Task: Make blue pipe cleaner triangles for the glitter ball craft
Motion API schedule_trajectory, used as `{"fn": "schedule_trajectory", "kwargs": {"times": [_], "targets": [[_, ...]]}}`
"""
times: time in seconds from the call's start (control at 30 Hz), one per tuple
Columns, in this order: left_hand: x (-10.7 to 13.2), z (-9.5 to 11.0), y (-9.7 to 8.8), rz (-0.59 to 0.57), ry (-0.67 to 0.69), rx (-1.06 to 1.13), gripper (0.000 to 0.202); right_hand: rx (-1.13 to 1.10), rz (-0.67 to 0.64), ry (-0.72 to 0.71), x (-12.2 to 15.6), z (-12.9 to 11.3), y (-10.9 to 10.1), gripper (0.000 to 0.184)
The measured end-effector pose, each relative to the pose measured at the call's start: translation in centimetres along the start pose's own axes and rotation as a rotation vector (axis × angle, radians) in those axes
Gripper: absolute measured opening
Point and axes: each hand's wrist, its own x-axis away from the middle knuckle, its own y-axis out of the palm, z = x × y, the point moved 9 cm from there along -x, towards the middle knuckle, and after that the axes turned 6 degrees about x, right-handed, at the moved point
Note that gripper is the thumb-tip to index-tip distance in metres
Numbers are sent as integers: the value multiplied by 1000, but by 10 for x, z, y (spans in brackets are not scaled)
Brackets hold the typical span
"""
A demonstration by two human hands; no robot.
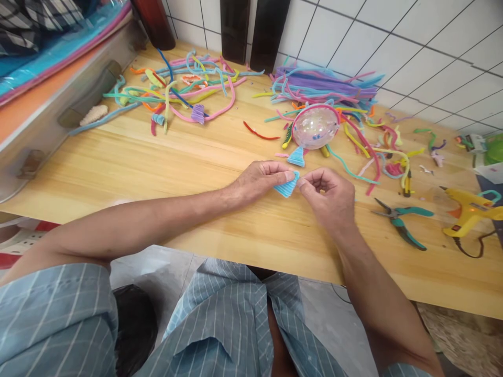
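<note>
Over the wooden table, my left hand (263, 181) pinches a small light-blue piece of folded pipe cleaner (286, 187) between thumb and fingers. At its right corner, the closed fingertips of my right hand (328, 196) grip the same piece. Just beyond lies a second light-blue folded piece (296, 156), shaped like a small trapezoid. Behind that sits a clear, round bowl-like piece (316, 127) with a pink rim and shiny bits inside.
Loose coloured pipe cleaners (188, 89) are scattered at the back left. A bundle of purple and blue ones (322, 84) lies by the tiled wall. Teal-handled pliers (404, 220) and a yellow glue gun (467, 209) rest at right. A plastic bin (74, 104) stands left.
</note>
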Motion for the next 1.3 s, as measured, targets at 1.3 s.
{"fn": "schedule_trajectory", "kwargs": {"times": [1.3], "targets": [[-5,-4,5,-53,43,29,58,-96,-137,21,-2,10,11,18]]}}
